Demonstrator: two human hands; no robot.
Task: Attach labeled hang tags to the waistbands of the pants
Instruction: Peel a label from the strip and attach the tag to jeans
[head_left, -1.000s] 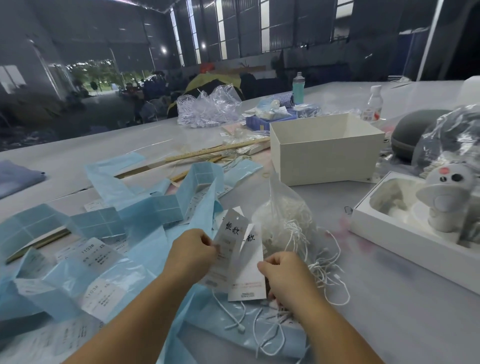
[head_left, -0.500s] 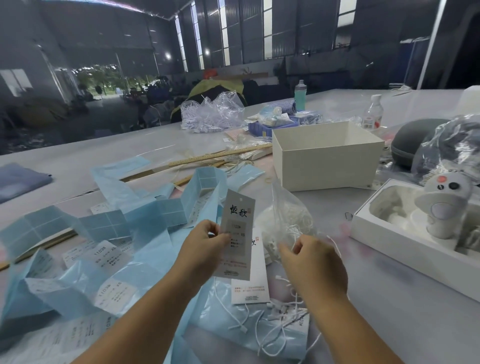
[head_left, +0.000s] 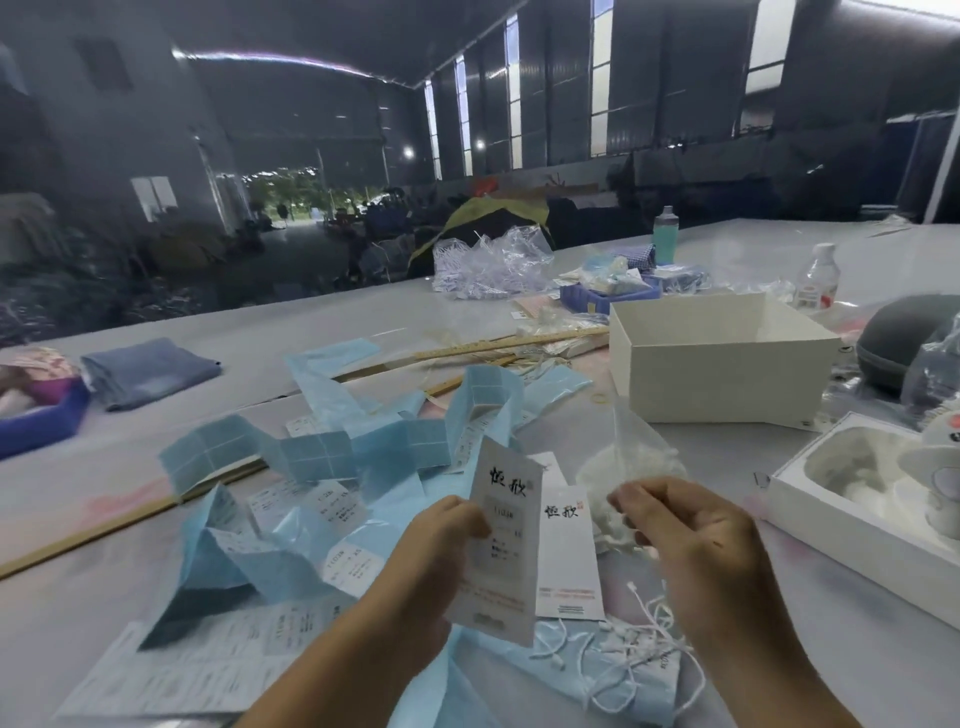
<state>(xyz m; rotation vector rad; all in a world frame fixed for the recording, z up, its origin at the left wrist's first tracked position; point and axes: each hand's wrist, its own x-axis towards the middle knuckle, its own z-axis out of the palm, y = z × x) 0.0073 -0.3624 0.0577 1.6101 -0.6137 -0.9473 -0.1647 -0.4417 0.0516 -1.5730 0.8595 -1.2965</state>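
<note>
1. One white hang tag (head_left: 506, 540) with black brush characters is held upright above the table (head_left: 322, 317), pinched at its left edge by the left hand (head_left: 441, 561), thumb on the printed face and the other fingers curled behind it.
2. A second hang tag (head_left: 566, 551) of the same print is seen flat on the table just behind and to the right of the first, partly covered by it. Two tags are thus counted.
3. The right hand (head_left: 691, 540) is raised beside the tags with its fingertips brought together; a thin white string appears to be pinched there, but blur prevents certainty.
4. A tangle of white strings (head_left: 634, 644) lies below the hands on a blue sheet; their number cannot be counted.
5. One clear plastic bag (head_left: 628, 457) of white strings stands just beyond the right hand.
6. Crumpled blue backing strips (head_left: 332, 452) and white label sheets (head_left: 332, 512) are spread to the left.
7. One folded blue garment (head_left: 150, 369) lies well apart at the far left.
8. One open white box (head_left: 722, 384) stands beyond the bag, and one white tray (head_left: 852, 525) lies at the right edge.
9. Two bottles are seen at the far side: one green (head_left: 664, 240), one clear (head_left: 818, 278).
</note>
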